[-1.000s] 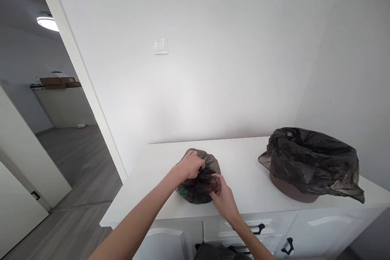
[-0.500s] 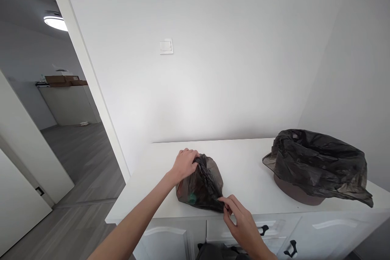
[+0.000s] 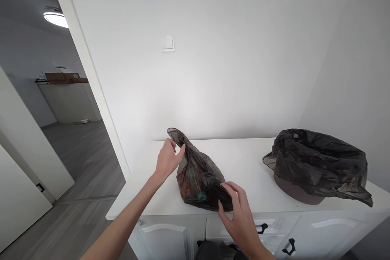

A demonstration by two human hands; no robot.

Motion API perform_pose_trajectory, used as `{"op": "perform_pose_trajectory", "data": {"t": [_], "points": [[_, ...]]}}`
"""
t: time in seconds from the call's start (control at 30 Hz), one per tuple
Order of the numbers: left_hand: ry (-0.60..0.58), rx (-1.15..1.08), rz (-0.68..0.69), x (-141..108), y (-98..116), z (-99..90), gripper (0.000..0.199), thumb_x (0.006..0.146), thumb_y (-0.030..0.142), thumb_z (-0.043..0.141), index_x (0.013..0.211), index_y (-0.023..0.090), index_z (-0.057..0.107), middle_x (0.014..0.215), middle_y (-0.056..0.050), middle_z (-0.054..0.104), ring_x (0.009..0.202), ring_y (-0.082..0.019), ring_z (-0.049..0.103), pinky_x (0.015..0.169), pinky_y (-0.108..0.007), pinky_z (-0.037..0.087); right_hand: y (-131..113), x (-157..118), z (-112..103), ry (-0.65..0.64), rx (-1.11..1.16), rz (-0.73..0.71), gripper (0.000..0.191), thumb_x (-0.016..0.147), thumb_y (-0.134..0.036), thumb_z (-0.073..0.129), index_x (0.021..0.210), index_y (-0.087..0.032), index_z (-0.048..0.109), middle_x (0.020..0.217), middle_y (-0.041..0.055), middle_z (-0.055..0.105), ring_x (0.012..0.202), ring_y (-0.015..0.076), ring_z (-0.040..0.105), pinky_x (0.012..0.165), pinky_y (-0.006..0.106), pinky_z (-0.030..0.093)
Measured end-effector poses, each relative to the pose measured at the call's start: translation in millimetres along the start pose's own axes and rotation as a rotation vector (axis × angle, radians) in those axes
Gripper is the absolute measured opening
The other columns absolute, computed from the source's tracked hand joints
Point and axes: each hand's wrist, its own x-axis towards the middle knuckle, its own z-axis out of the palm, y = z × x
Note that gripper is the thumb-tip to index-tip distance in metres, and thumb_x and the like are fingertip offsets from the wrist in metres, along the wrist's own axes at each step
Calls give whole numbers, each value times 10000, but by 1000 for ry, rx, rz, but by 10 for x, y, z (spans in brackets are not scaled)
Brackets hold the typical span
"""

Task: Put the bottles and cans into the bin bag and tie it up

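Note:
A dark, see-through plastic garbage bag [image 3: 201,172] sits on the white cabinet top, with a green item and something orange-red showing through its film. Its upper end is gathered and pulled up to the left, where my left hand [image 3: 168,157] grips it between thumb and fingers. At the bag's lower right is my right hand [image 3: 239,213], thumb and fingers spread apart. Its fingertips rest against or just beside the film; I cannot tell which.
To the right on the cabinet top [image 3: 246,174] stands a brown trash bin [image 3: 300,191], lined with a black bag [image 3: 323,166] folded over its rim. A wall with a light switch [image 3: 167,44] rises behind. The doorway on the left shows another room.
My left hand has moved up and left, drawing the bag's gathered end upward. My right hand has let go of the bag's lower corner and its fingers have spread.

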Motion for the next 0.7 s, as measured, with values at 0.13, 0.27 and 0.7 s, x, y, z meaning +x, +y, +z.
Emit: {"op": "perform_pose_trajectory", "data": {"t": [0.13, 0.27, 0.7], "points": [[-359, 86, 345, -366, 263, -42, 388, 952, 561, 543, 745, 234, 529, 741, -19, 620, 689, -217, 590, 643, -342, 450, -236, 324, 2, -21, 22, -37, 455, 1000, -301, 520, 1450, -289, 448, 1328, 124, 593, 1260, 312, 560, 1018, 526, 523], [-438, 214, 751, -574, 341, 95, 134, 1004, 258, 476, 994, 208, 601, 1077, -82, 689, 1039, -259, 613, 890, -404, 486, -367, 457, -96, -52, 70, 80, 392, 998, -266, 462, 1389, -264, 486, 1077, 80, 687, 1027, 278, 655, 876, 474, 573], [-328, 283, 888, -625, 12, 151, 128, 908, 106, 547, 882, 212, 613, 1013, -54, 594, 962, -227, 543, 926, -400, 450, -486, 142, -772, -292, 340, 99, 230, 950, -178, 502, 1066, -243, 690, 1031, 107, 635, 886, 191, 641, 686, 234, 573]]}}
